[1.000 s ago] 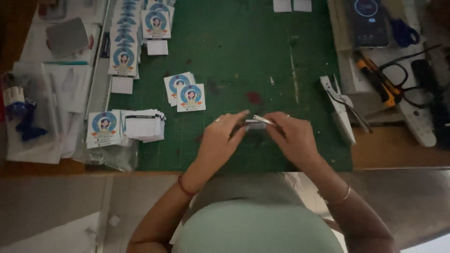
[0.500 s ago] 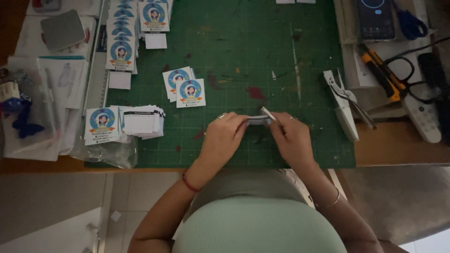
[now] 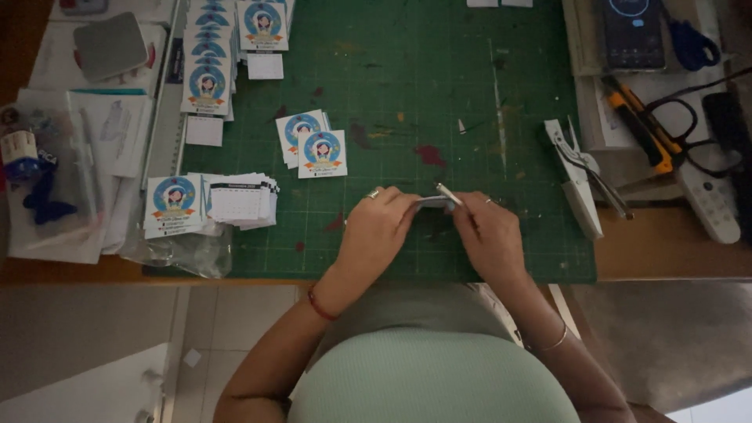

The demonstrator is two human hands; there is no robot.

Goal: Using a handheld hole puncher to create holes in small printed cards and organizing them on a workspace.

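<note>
My left hand and my right hand met over the near edge of the green cutting mat, fingers pinched narrow around a small grey-white stack of cards held between them, just above the mat. My right fingers also gripped a thin pale stick-like tool, its tip pointing up and away from me; what kind of tool it was I could not tell. A ring sat on my left hand, a red band on that wrist, and a thin bangle on my right wrist.

On the mat beyond my left hand lay two round-picture cards overlapping each other. At the mat's left edge sat a pile of small calendar cards beside another picture card, over a clear plastic bag. A column of the same picture cards ran up the mat's far left corner. Off the mat's right edge lay a white hole punch, then an orange utility knife, black spectacles, a phone and blue-handled scissors
</note>
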